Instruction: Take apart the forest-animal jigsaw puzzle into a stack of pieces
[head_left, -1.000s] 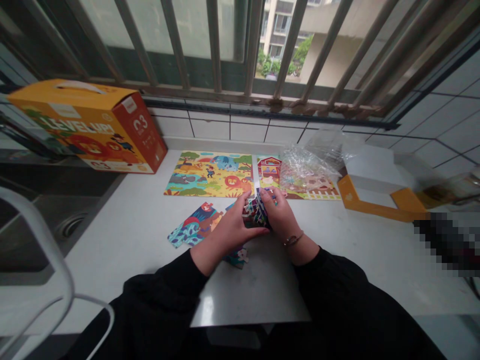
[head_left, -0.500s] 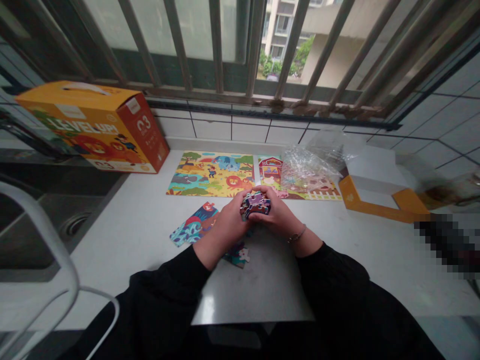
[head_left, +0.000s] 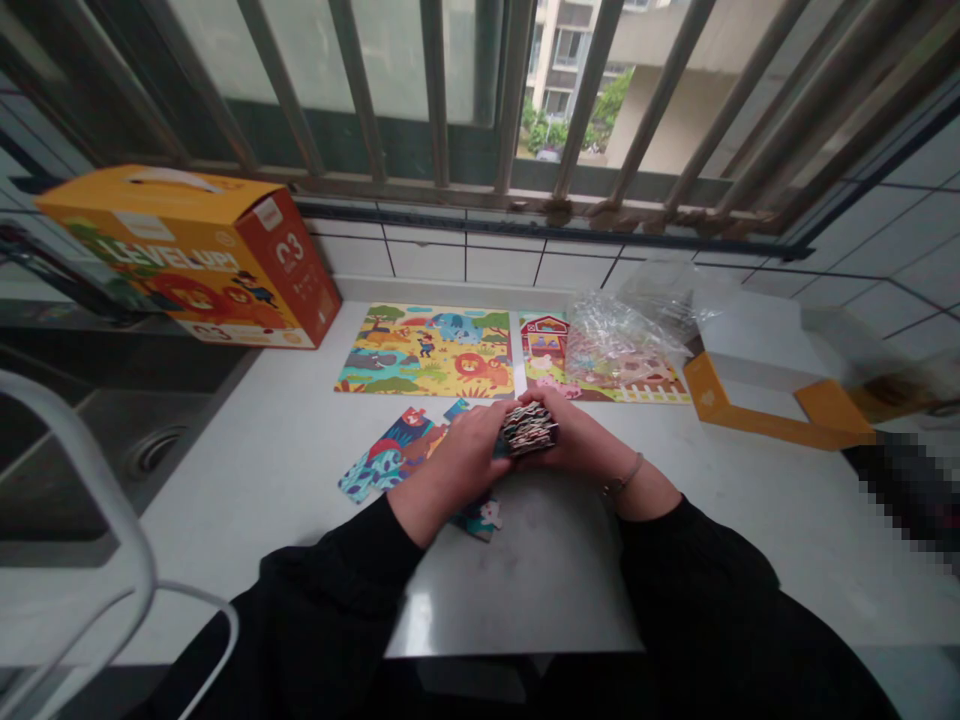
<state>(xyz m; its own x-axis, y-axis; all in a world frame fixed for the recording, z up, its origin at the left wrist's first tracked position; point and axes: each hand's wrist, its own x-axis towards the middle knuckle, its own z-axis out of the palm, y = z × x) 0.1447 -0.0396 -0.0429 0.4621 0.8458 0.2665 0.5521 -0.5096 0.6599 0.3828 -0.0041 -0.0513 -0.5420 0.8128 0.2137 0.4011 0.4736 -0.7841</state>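
Observation:
A thick stack of jigsaw puzzle pieces (head_left: 529,428) is held between both hands above the white counter, its layered edges facing me. My left hand (head_left: 471,446) is closed around the stack's left side. On its right side my right hand (head_left: 568,432) grips it, fingers curled over the far edge. Several joined puzzle pieces (head_left: 384,462) in blue, red and orange lie on the counter beside and under my left hand. My left hand and forearm hide part of them. Another dark teal piece (head_left: 480,518) shows below my left wrist.
Behind the hands lie a finished-looking safari picture (head_left: 427,350) and a farm picture (head_left: 546,345) partly under clear plastic wrap (head_left: 626,335). An orange "LEVEL UP!" box (head_left: 187,260) stands left by the sink (head_left: 90,470). An open orange-white box (head_left: 757,380) lies right. A white tube (head_left: 124,500) curves at left.
The stack has turned, so its layered edges show instead of a printed purple face. Both hands have shifted slightly right and nearer, uncovering more of the joined pieces.

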